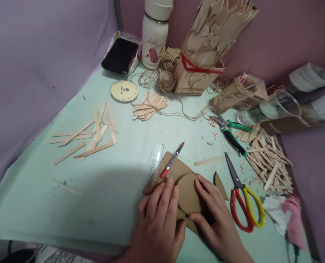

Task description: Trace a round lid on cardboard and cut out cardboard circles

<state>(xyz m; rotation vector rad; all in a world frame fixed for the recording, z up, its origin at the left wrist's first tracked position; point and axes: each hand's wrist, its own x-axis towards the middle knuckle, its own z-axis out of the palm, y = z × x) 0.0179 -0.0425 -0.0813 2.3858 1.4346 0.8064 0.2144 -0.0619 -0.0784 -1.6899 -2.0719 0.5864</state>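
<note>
Head view, from the left: split sticks (96, 135) lie crisscrossed on the pale green table (102, 204), with one thin sliver (68, 188) below them. Behind, a dark phone (120, 55) rests on a packet (136, 58), and a round, cream-topped tin (124, 91) sits in front of it. Next come a white bottle (154, 42) with a rabbit print, a fanned stick pile (150, 106) and a ball of twine (166, 80), with loose strands trailing right.

Toward the near edge, a clear ruler (155, 162) lies partly over the brown card (178, 162). The left hand (157, 215) is laid on the card, its fingers straight and close together, beside the disc's left edge; whether its thumb pinches anything, I cannot tell. A red pen (172, 160) lies on the card just above those fingers. The disc (189, 193), also brown, is on the card between the two hands, a dark gap along its left side. The right hand (219, 223) grips it, fingers on the right edge and thumb at the lower one.

Behind stands a tall stick box (199, 78) with red ribbon. Farther right are a card scrap (221, 186), green-and-black pliers (230, 133), scissors (236, 190) with red and yellow handles, a clear cup (285, 104), a stick heap (271, 164) and a pink corded tool (293, 221).
</note>
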